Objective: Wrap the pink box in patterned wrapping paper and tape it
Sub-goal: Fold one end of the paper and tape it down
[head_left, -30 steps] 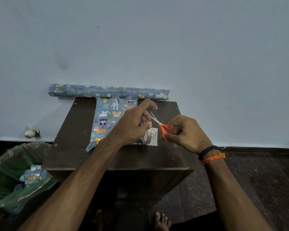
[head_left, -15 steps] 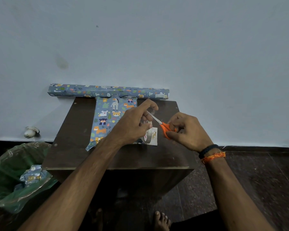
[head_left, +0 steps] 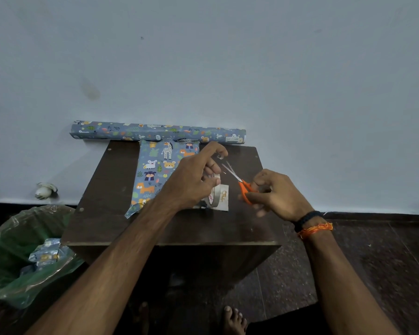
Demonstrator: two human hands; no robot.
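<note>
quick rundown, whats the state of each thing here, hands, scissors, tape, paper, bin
left hand: grips the tape roll, index finger raised
right hand: grips the scissors' handles
scissors: blades slightly apart, pointing toward the left hand
tape roll: on edge, over the package
wrapped package: papered, lying flat on the table
paper roll: rolled up, against the wall
bin bag: open, paper scraps inside

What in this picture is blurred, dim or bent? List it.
Head view: the right hand on the scissors is smeared by motion; the wrapping roll bows from wide-angle distortion; light is dim, the floor nearly black; the left hand stays fairly sharp.
</note>
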